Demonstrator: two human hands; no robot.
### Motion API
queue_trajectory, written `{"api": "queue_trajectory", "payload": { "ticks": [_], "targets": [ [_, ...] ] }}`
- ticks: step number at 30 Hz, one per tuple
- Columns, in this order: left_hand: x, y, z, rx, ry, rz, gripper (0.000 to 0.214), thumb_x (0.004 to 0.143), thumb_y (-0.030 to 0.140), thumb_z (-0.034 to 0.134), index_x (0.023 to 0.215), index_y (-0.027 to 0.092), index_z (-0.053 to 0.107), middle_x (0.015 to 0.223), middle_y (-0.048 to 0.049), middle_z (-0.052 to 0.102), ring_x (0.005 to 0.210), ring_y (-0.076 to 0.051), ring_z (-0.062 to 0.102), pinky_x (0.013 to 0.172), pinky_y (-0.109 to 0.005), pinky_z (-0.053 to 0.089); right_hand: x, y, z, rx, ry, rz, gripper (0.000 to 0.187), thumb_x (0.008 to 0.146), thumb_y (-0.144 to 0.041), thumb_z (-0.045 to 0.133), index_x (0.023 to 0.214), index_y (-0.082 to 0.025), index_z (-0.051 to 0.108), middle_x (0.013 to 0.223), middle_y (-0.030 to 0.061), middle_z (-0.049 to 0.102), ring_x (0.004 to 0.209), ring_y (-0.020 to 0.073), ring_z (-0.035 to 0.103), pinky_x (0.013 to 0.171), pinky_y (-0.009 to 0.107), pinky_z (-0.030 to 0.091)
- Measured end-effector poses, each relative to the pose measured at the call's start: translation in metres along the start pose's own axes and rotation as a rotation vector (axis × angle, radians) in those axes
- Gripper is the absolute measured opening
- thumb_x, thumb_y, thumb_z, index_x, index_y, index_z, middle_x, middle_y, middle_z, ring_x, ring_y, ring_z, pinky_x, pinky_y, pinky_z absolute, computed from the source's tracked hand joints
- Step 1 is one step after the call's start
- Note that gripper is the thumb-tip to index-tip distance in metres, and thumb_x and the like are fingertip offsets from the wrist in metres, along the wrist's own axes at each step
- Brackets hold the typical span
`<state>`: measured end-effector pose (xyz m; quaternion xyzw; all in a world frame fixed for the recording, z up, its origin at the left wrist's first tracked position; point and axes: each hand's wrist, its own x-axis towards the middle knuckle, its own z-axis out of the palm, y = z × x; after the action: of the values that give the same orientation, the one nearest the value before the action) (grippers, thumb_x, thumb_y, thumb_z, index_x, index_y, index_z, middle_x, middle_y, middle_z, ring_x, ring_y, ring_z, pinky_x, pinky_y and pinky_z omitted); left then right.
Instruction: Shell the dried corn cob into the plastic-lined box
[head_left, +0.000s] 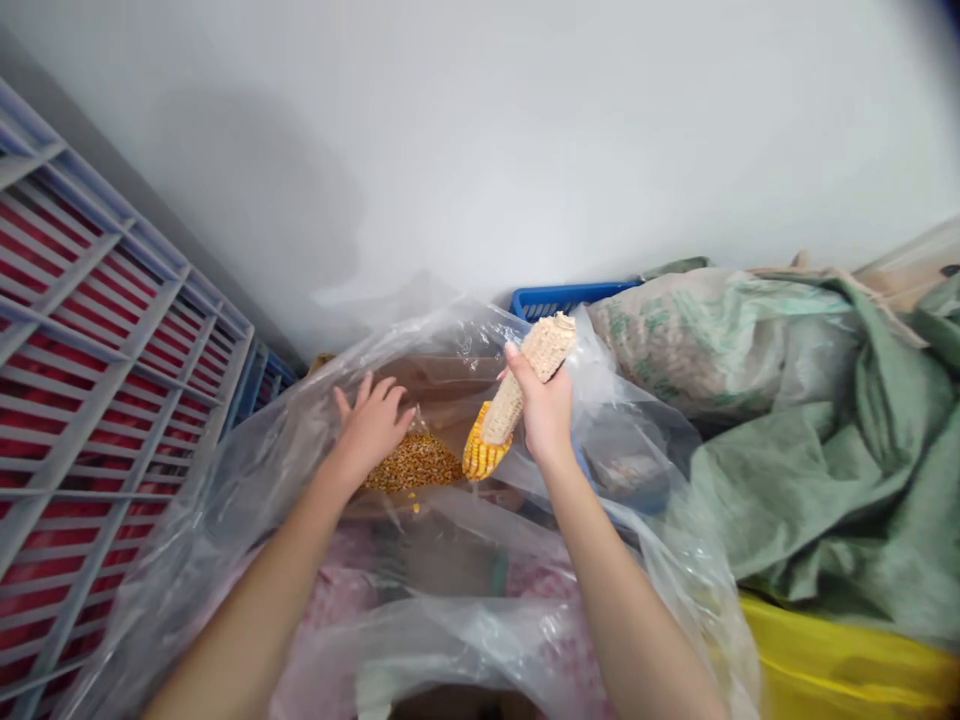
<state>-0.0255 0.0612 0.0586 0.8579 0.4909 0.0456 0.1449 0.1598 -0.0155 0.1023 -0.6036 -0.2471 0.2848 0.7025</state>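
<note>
In my right hand (549, 405) I grip a corn cob (506, 408), tilted over a clear plastic bag (247, 490). Most of the cob's visible side is bare and pale, while yellow kernels still cover its lower end. Below and to the left, a heap of loose corn kernels (420, 462) lies inside the bag. Over the left side of that heap, my left hand (373, 425) is open with its fingers spread, and nothing shows in it. A few stray kernels lie just in front of the heap.
A slatted plastic crate (124, 370) with red behind its bars stands on the left. To the right are a blue basket (570, 295), a filled translucent sack (675, 340), green cloth (817, 500) and a yellow item (847, 660). A white wall (480, 150) rises behind.
</note>
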Motion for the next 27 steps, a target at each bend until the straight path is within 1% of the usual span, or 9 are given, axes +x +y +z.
{"api": "queue_trajectory", "payload": {
  "ticks": [3,7,10,14,17,20,22,24,27],
  "targets": [
    [-0.001,-0.015,-0.009,0.171,0.088,-0.155,0.059,0.078,0.043,0.048,0.128,0.012,0.043,0.146,-0.0174,0.02,0.134,-0.039,0.004,0.098,-0.068,-0.005,-0.002,0.0,0.002,0.052,-0.043,0.022,0.032,0.066,-0.046,0.065,0.062,-0.015,0.055,0.057,-0.0006,0.057,0.053,0.0099,0.05,0.052,0.022,0.039],
    [0.001,-0.024,-0.032,0.033,0.576,-0.314,0.068,0.082,0.04,0.043,0.138,0.006,0.023,0.148,-0.0202,0.006,0.136,-0.035,-0.002,0.106,-0.058,0.002,-0.005,0.0,0.001,0.066,-0.061,0.05,0.032,0.066,-0.045,0.066,0.064,-0.015,0.055,0.056,-0.0012,0.057,0.051,0.0096,0.049,0.051,0.022,0.038],
    [0.001,-0.023,-0.043,-0.064,0.8,-0.243,0.05,0.082,0.036,0.046,0.126,0.012,0.044,0.145,-0.0146,0.023,0.136,-0.031,0.006,0.109,-0.052,0.007,-0.006,0.0,0.001,0.113,-0.113,0.046,0.031,0.065,-0.042,0.067,0.06,-0.015,0.054,0.054,-0.001,0.056,0.05,0.0095,0.048,0.05,0.022,0.038],
    [-0.006,-0.01,-0.042,-0.179,0.878,-0.045,0.021,0.078,0.037,0.053,0.084,0.018,0.062,0.105,-0.0102,0.057,0.117,-0.026,0.042,0.105,-0.047,0.024,-0.008,-0.001,0.003,0.278,-0.188,0.104,0.025,0.064,-0.037,0.066,0.059,-0.016,0.053,0.049,-0.0025,0.053,0.045,0.0093,0.046,0.046,0.022,0.035],
    [-0.013,0.01,-0.033,-0.528,0.502,0.084,0.029,0.081,0.041,0.047,0.091,0.018,0.06,0.086,-0.0062,0.061,0.089,-0.019,0.056,0.09,-0.037,0.042,-0.009,-0.003,0.005,0.419,-0.244,0.204,0.022,0.062,-0.036,0.063,0.06,-0.017,0.052,0.045,-0.0036,0.051,0.042,0.0085,0.044,0.043,0.021,0.032],
    [-0.021,0.035,-0.019,-0.967,-0.228,0.096,0.042,0.084,0.047,0.039,0.11,0.019,0.055,0.096,-0.0059,0.063,0.089,-0.017,0.058,0.081,-0.03,0.046,-0.01,-0.004,0.006,0.485,-0.303,0.269,0.023,0.061,-0.04,0.057,0.059,-0.018,0.049,0.041,-0.0043,0.046,0.039,0.0078,0.041,0.041,0.021,0.03],
    [-0.025,0.049,-0.007,-1.207,-0.609,0.068,0.044,0.084,0.05,0.04,0.112,0.019,0.055,0.104,-0.0063,0.063,0.095,-0.018,0.058,0.083,-0.03,0.045,-0.01,-0.005,0.006,0.496,-0.314,0.282,0.024,0.061,-0.042,0.054,0.059,-0.019,0.048,0.04,-0.0047,0.044,0.038,0.0074,0.04,0.041,0.021,0.029],
    [-0.029,0.059,0.004,-1.433,-0.818,0.003,0.046,0.082,0.052,0.043,0.11,0.018,0.057,0.103,-0.0079,0.065,0.093,-0.02,0.06,0.084,-0.033,0.045,-0.009,-0.005,0.007,0.498,-0.303,0.3,0.025,0.06,-0.043,0.053,0.06,-0.019,0.047,0.041,-0.005,0.043,0.038,0.0068,0.038,0.04,0.02,0.028],
    [-0.034,0.069,0.015,-1.683,-0.902,-0.132,0.049,0.08,0.054,0.045,0.107,0.015,0.057,0.097,-0.0109,0.066,0.083,-0.022,0.064,0.078,-0.036,0.047,-0.008,-0.004,0.008,0.506,-0.253,0.323,0.026,0.059,-0.043,0.053,0.061,-0.02,0.044,0.044,-0.0054,0.042,0.039,0.0063,0.038,0.04,0.02,0.027]
  ]
}}
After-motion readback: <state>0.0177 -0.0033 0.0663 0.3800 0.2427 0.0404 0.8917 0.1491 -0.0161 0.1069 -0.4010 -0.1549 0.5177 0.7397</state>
